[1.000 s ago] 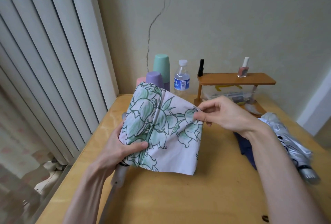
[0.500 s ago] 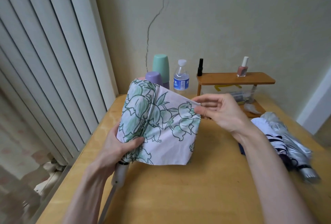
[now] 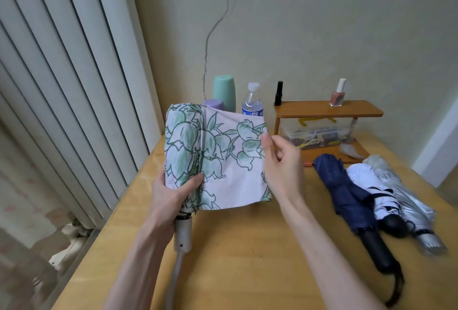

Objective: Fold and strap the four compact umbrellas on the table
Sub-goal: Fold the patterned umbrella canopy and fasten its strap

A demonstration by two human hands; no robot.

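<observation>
Behind the floral umbrella (image 3: 218,158): purple cup (image 3: 214,104) hidden but for its top; bottle (image 3: 252,99) base hidden, label unreadable; fingers of the left hand (image 3: 171,193) concealed. Right of it: box (image 3: 322,129) contents indistinct; silver umbrella (image 3: 409,200) handle blurred.

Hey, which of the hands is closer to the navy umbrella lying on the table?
Right. The right hand pinches the loose flap of the floral umbrella, just left of the navy umbrella. The left hand grips the rolled part, farther left.
</observation>
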